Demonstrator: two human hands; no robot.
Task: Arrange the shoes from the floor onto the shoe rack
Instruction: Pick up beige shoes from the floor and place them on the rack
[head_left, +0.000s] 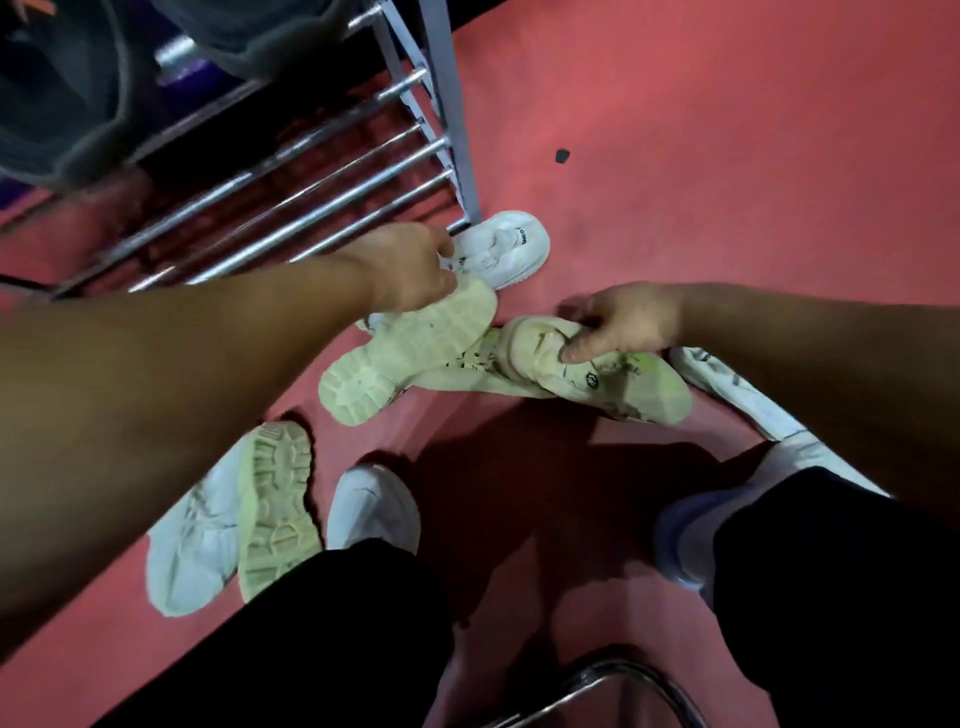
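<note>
Where a chrome tube (597, 678) curves across the bottom edge, the person's legs in black trousers (322, 639) reach forward over the red floor (727, 156), and the left foot wears a white shoe (374, 512). Just left of that foot lie two more shoes, side by side and touching: a white sneaker (192, 540) and a sole-up shoe (275, 512) showing its pale tread.

Further out, both arms reach to a beige pair in the middle of the floor. The right grip (618, 325) grasps the beige shoe (628, 387) near its collar, thumb pressed on the side and fingers curled over the top. The overturned beige shoe (405, 358) lies tread-up across the first one's lace end. The left grip (415, 270) is clenched around its toe, though blur hides the fingertips. A white shoe with dark marks (737, 389) lies partly under the right forearm.

Beyond the left grip, a white shoe (511, 249) sits on the floor against the foot of the shoe rack (311, 202). The rack's lowest metal bars are bare, and dark grey items (78, 119), too blurred to name, rest higher up.
</note>
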